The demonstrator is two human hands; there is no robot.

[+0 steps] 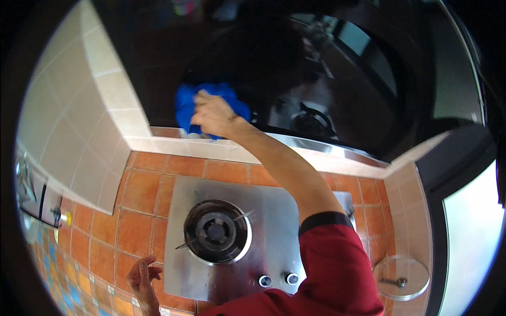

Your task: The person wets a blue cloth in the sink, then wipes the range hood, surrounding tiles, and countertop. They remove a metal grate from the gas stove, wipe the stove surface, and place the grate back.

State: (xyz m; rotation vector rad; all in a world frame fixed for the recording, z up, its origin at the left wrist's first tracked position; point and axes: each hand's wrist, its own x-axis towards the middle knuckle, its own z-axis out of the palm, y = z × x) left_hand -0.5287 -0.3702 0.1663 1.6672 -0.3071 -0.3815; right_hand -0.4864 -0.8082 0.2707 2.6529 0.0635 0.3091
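A bunched blue cloth (185, 106) lies under my right hand (213, 114), which presses it on the lower left part of a glossy black panel (166, 67), probably a range hood front. My right arm in a red sleeve reaches across above a stainless steel gas cooktop (272, 221). The cooktop's round burner (216, 232) and two control knobs show below the arm. At the lower left, my left hand (144, 278) hangs above orange tiles beside the cooktop, fingers loosely curled and holding nothing. The black surface reflects the burner and part of the room.
Orange tiles (138, 189) surround the cooktop, with pale tiled walls (87, 158) on both sides. A glass pot lid (401, 278) lies at the lower right, near a dark-framed window (470, 237). Metal fittings (25, 179) stand at the far left.
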